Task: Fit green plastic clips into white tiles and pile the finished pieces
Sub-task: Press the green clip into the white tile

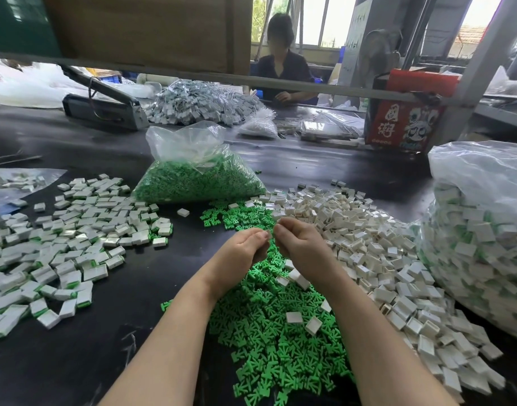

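Our left hand [245,249] and right hand [298,243] curled, fingertips meeting over the green clips [269,326], pinched piece hidden, white tiles [368,247] right, finished pile [69,244] left.

A small factory assembly workshop. Bulk parts lie loose on a long black worktable [84,332]: a heap of green clips [269,332] under the hands, white tiles [368,253] just right of them, finished pieces [69,244] well to their left. Beyond the hands sit bulging plastic bags [198,171], and another worker [280,68] opposite.
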A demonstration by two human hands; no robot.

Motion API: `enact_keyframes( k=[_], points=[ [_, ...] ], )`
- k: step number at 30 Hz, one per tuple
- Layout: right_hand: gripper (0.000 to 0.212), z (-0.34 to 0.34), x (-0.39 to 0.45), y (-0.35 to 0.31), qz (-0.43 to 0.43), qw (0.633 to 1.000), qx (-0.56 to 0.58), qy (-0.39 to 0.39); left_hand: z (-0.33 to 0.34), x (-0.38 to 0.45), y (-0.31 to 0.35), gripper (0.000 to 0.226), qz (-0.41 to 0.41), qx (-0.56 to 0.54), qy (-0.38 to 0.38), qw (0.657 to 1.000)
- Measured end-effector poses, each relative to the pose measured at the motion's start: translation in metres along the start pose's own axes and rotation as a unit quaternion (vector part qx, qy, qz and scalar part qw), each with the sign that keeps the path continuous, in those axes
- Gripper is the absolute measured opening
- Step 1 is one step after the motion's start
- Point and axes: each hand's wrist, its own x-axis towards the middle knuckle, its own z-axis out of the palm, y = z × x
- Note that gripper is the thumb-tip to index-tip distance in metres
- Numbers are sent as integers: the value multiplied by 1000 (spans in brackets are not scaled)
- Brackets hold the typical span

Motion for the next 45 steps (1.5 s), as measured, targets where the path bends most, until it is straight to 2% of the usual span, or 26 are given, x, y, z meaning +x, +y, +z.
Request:
enact_keyframes(
  k=[3,6,9,16,22,26,29,33,37,45],
  points=[
    [28,2,-1,-1,-4,1000,-21,2,0,-2,3,29,4,22,-9,1000],
    [27,-4,-2,-1,0,999,-24,-31,-1,-3,4,33,4,48,-26,999],
    [25,-10,-3,-2,4,999,-7,-50,0,-3,5,28,-1,65,-40,997],
    [33,4,-3,2,5,999,33,15,6,-4,5,33,1,50,-3,999],
    [29,8,-3,3,8,998,52,26,9,-4,8,32,-12,53,23,998],
    [29,11,0,6,3,998,-54,38,10,-5,10,31,-11,82,40,996],
    [31,10,-1,9,-13,987,-150,53,13,-4,8,36,-22,92,40,995],
    [33,14,-3,8,-24,970,-237,53,15,-2,5,32,-25,104,43,993],
    [42,19,-3,8,-19,966,-251,53,15,0,3,29,-27,120,67,990],
    [39,18,-5,10,-10,960,-273,59,22,0,-2,31,-4,244,92,965]
  ],
)
